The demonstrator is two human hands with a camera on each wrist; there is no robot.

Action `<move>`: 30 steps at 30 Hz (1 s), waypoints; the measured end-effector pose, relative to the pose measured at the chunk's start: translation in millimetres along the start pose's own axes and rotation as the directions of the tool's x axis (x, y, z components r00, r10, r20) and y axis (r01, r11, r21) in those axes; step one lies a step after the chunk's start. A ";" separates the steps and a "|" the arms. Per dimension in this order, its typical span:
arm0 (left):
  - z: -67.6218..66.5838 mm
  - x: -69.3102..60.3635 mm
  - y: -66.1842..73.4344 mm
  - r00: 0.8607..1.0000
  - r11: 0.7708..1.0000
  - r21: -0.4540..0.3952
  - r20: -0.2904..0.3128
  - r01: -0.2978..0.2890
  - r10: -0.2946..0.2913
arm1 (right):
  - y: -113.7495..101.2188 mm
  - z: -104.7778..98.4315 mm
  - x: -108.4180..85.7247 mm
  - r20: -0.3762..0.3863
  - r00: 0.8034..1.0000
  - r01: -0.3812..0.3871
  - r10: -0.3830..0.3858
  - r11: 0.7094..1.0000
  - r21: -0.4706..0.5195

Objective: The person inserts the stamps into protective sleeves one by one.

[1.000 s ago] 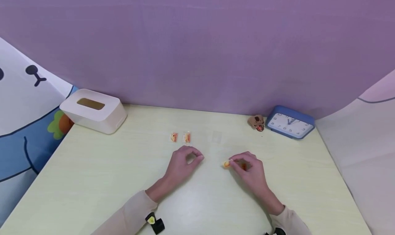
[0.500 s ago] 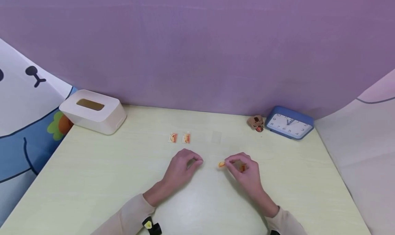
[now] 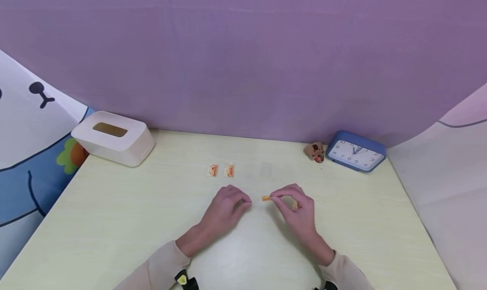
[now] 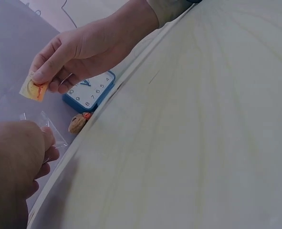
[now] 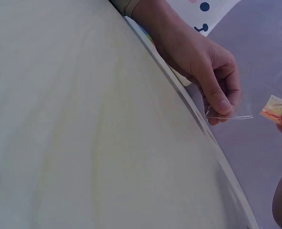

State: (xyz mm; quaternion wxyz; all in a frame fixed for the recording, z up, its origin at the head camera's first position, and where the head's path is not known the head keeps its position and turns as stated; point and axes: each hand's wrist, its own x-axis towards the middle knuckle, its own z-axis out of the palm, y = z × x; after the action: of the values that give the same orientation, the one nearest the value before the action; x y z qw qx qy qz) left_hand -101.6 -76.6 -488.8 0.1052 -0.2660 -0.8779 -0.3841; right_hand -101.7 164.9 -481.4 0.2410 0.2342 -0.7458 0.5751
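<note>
My left hand (image 3: 222,209) pinches a small clear plastic sleeve (image 5: 242,112) between thumb and fingers; in the head view the sleeve hardly shows. Opposite it, my right hand (image 3: 301,214) pinches a small orange-and-yellow printed card (image 4: 35,89) by one edge. The card sticks out leftward from the fingertips, a short gap away from the left hand's sleeve. Another orange patch (image 3: 295,205) shows inside the right hand's finger loop; whether it is held or lies on the table I cannot tell. Both hands are above the table.
Two small printed cards, a left one (image 3: 212,170) and a right one (image 3: 229,170), lie beyond the left hand. To their right lies a clear sleeve (image 3: 266,169). A tissue box (image 3: 114,138), a brown animal figure (image 3: 314,151) and a blue clock (image 3: 356,151) line the back.
The right hand has moved left with the card, bringing it closer to the left hand. The card has turned and looks thinner from above. The left hand has shifted slightly toward the person.
</note>
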 end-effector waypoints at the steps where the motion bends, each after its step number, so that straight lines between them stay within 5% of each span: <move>1: 0.1 0.0 0.4 1.000 1.000 0.003 -0.001 -0.005 0.005 | 0.6 0.7 0.6 0.001 1.000 0.014 -0.014 1.000 0.002; 30: 2.9 -0.7 -0.6 0.996 0.995 0.047 -0.009 -0.086 0.086 | 10.3 5.2 6.1 0.098 0.978 0.188 -0.182 0.980 -0.058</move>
State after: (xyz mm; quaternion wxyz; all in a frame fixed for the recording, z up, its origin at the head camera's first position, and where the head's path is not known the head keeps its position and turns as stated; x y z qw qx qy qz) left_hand -101.2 -75.1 -491.5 0.1324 -0.2991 -0.8737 -0.3602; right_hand -113.4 161.8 -486.4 0.2665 0.3209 -0.7500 0.5134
